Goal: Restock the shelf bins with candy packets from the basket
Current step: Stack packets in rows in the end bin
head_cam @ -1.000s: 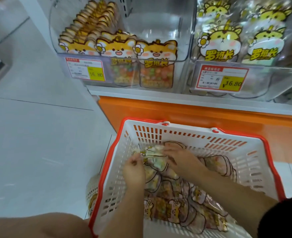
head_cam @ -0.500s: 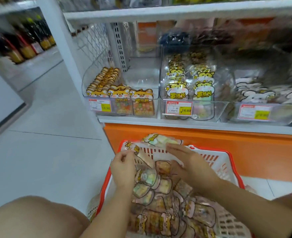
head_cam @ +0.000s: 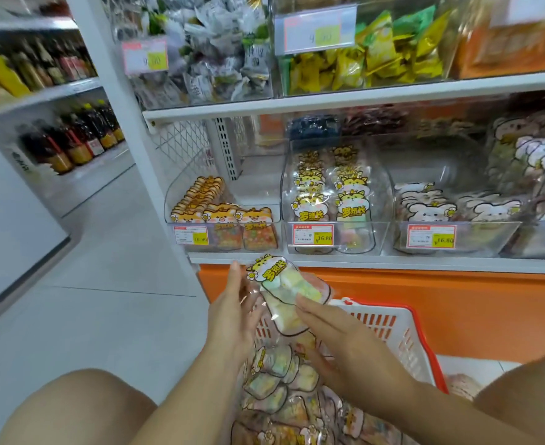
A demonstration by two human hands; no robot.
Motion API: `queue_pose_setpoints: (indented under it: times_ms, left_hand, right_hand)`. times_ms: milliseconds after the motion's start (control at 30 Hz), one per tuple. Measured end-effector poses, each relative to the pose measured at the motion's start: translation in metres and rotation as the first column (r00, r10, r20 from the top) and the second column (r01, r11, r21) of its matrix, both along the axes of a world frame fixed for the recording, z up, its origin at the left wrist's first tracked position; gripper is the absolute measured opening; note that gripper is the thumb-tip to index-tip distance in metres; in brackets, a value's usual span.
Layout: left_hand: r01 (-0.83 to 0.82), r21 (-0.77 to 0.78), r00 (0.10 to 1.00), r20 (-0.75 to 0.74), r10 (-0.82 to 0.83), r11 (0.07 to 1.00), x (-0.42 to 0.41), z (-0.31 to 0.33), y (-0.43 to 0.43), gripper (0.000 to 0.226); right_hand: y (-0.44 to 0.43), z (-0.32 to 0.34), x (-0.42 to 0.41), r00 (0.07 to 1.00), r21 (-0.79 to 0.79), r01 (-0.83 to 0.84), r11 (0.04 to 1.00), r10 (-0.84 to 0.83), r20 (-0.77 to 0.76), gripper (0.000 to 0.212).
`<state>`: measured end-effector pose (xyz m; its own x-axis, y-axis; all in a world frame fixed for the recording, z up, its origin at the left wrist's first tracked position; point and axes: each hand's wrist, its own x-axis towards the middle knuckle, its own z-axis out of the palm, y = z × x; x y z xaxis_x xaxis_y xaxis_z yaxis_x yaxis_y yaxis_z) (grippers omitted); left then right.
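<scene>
Clear plastic printed with a yellow cartoon cat is seen on the candy packet (head_cam: 289, 284), which is held up between two hands just above the near-left rim of the basket (head_cam: 393, 308). The left hand (head_cam: 232, 313) is kept flat and upright, its fingers straight and close together, the palm pressed against the packet's left edge. The right hand (head_cam: 338, 335) is likewise spread flat, fingers extended toward the upper left and laid along the packet's lower right side, so the packet is pressed between two palms rather than pinched. Whether a second packet is stacked behind the first cannot be told.

Below the hands, more packets (head_cam: 274, 374) of the same kind are piled in the white, red-rimmed basket, which is set on the floor in front of the orange base panel (head_cam: 457, 300).

On the white shelf (head_cam: 361, 261) directly above, three clear bins are lined up. The left bin (head_cam: 223, 216) is partly filled with orange-cat packets. The middle bin (head_cam: 332, 200) is stocked with yellow-cat packets matching the one held. The right bin (head_cam: 451, 210) is loaded with white-animal packets. The held packet is positioned below and slightly left of the middle bin, well apart from it.
</scene>
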<state>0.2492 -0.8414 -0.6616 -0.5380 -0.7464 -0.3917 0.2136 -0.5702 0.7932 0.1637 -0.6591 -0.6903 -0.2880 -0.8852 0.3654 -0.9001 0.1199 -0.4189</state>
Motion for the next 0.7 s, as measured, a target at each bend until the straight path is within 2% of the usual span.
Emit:
queue_pose_setpoints:
  times_ms: [67, 133, 233, 300, 400, 433, 467, 533, 567, 600, 633, 700]
  left_hand:
    - [0.007, -0.044, 1.000, 0.029, -0.005, 0.999, -0.003, 0.003, -0.003, 0.040]
    - [-0.010, -0.086, 0.997, 0.074, 0.016, 0.996, -0.007, 0.008, -0.002, 0.025]
    - [-0.021, -0.200, 0.992, 0.116, 0.045, 0.980, -0.012, 0.016, 0.000, 0.012]
    - [0.023, -0.311, 0.990, 0.138, 0.022, 0.950, -0.014, 0.017, -0.002, 0.015]
    - [0.149, -0.426, 0.981, 0.178, -0.079, 0.892, -0.014, 0.024, -0.002, 0.021]
    - [0.205, -0.449, 0.972, 0.195, -0.128, 0.870, -0.015, 0.027, -0.001, 0.024]
    - [0.267, -0.476, 0.959, 0.218, -0.181, 0.838, -0.016, 0.031, 0.002, 0.025]
    - [0.394, -0.524, 0.918, 0.269, -0.292, 0.755, -0.018, 0.039, 0.010, 0.023]
    - [0.450, -0.549, 0.893, 0.305, -0.332, 0.705, -0.019, 0.044, 0.015, 0.021]
    - [0.495, -0.575, 0.869, 0.340, -0.360, 0.651, -0.021, 0.046, 0.019, 0.017]
    - [0.529, -0.594, 0.849, 0.360, -0.388, 0.606, -0.022, 0.051, 0.025, 0.012]
    - [0.550, -0.624, 0.833, 0.360, -0.421, 0.555, -0.025, 0.057, 0.031, 0.010]
  right_hand:
    - [-0.001, -0.001, -0.001, 1.000, -0.016, -0.008, 1.000, 0.008, -0.028, 0.058]
    - [0.000, 0.001, -0.002, 0.999, 0.013, -0.030, 0.999, 0.030, -0.024, 0.056]
    - [0.003, 0.012, -0.005, 0.997, 0.087, -0.080, 0.993, 0.078, 0.020, 0.041]
    - [0.004, 0.024, -0.009, 0.986, 0.038, -0.048, 0.998, 0.041, 0.159, 0.025]
    - [0.001, 0.044, -0.027, 0.923, -0.150, 0.219, 0.964, -0.156, 0.351, 0.015]
    - [0.001, 0.050, -0.036, 0.869, -0.158, 0.296, 0.942, -0.197, 0.454, 0.023]
    - [0.002, 0.056, -0.045, 0.782, -0.109, 0.325, 0.939, -0.202, 0.589, 0.044]
    - [0.007, 0.065, -0.064, 0.586, -0.016, 0.225, 0.974, -0.122, 0.801, 0.082]
    - [0.010, 0.068, -0.069, 0.517, 0.014, 0.146, 0.989, -0.088, 0.851, 0.089]
    - [0.012, 0.072, -0.071, 0.471, 0.032, 0.060, 0.998, -0.056, 0.880, 0.087]
    - [0.014, 0.074, -0.072, 0.453, 0.038, -0.018, 0.999, -0.026, 0.891, 0.080]
    - [0.014, 0.077, -0.070, 0.506, 0.050, -0.110, 0.993, 0.013, 0.863, 0.068]
